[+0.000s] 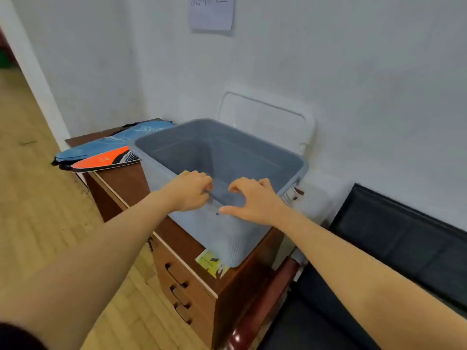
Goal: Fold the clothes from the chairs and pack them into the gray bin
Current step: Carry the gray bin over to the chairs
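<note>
Wooden drawer cabinet [121, 183] against white wall: gray bin [202, 223] at right end, near rim gripped by left hand [189, 190] and right hand [252, 200]; racket bags [106, 150] at left end.

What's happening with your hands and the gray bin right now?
Left hand grips the near rim of the gray bin. Right hand curled at the rim, grip unclear. Bin looks empty. Nothing blocking.

The room is evenly and fairly brightly lit with soft, diffuse light; its source is out of view. Shadows are faint: a soft one lies inside the bin [219, 157] and under the paper [211, 12] on the wall. The black seat [394, 251] shows a dull sheen, with no hard glare. The whole picture is slightly soft, the bin's rim smeared by motion blur. Wide-angle distortion bends the wall edge at left and stretches the forearms near the bottom corners.
</note>
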The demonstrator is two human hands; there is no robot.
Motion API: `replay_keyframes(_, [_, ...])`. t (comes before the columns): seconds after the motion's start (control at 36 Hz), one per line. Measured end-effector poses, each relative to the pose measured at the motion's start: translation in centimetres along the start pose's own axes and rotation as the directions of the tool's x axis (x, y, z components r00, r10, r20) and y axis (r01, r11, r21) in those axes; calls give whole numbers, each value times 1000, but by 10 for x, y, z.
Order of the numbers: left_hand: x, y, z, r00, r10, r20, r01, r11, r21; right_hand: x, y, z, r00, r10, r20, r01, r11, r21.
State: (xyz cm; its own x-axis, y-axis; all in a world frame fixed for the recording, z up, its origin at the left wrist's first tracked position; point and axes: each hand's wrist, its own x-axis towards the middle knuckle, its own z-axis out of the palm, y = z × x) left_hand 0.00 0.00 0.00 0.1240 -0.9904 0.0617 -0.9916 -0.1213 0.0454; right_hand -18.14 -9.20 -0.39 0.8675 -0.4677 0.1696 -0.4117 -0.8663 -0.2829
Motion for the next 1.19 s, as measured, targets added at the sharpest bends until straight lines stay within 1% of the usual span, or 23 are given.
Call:
replay_keyframes(0.06, [-3,-9,10,1000,-6,17,5,997,73,9,-11,11,999,-9,36,14,988,-156])
replay_keyframes(0.08, [-4,-12,17,1000,5,27,-8,994,111,13,-15,17,998,9,56,3,975,-221])
replay_keyframes(0.14, [-4,-17,31,999,39,24,-43,979,200,17,-24,27,994,64,93,-35,958,-285])
replay_keyframes(0.19, [-2,-21,42,996,78,-41,-64,961,269,19,-29,38,993,75,90,-41,942,-333])
replay_keyframes(0.25, [4,-25,54,974,148,-173,-92,950,298,19,-31,46,995,83,59,-53,918,-393])
replay_keyframes(0.33, [8,-25,60,950,174,-257,-102,957,272,18,-34,53,993,117,-12,-111,899,-424])
replay_keyframes(0.44, [9,-22,58,927,222,-303,-137,951,277,12,-32,60,983,154,-103,-183,897,-402])
replay_keyframes(0.5, [7,-17,59,922,217,-321,-135,957,257,8,-30,62,980,145,-133,-187,902,-389])
replay_keyframes(0.61, [-2,-9,59,920,195,-340,-130,971,203,-2,-25,61,981,77,-176,-139,917,-373])
replay_keyframes(0.67, [-10,-7,59,920,174,-352,-103,972,212,-7,-26,62,982,36,-188,-104,924,-369])
replay_keyframes(0.72, [-20,-4,59,920,156,-359,-82,973,214,-12,-31,62,985,25,-172,-87,926,-367])
replay_keyframes(0.89, [-64,-2,59,914,120,-387,-15,965,263,-21,-45,69,967,-141,-213,66,943,-327])
replay_keyframes(1.03, [-108,-11,60,913,67,-403,56,957,286,-21,-67,81,915,-304,-265,203,915,-347])
replay_keyframes(1.11, [-143,-20,60,923,4,-385,133,935,329,-19,-91,91,881,-390,-269,295,896,-331])
replay_keyframes(1.19, [-178,-29,64,925,-64,-375,213,904,370,-17,-116,103,855,-443,-268,361,881,-305])
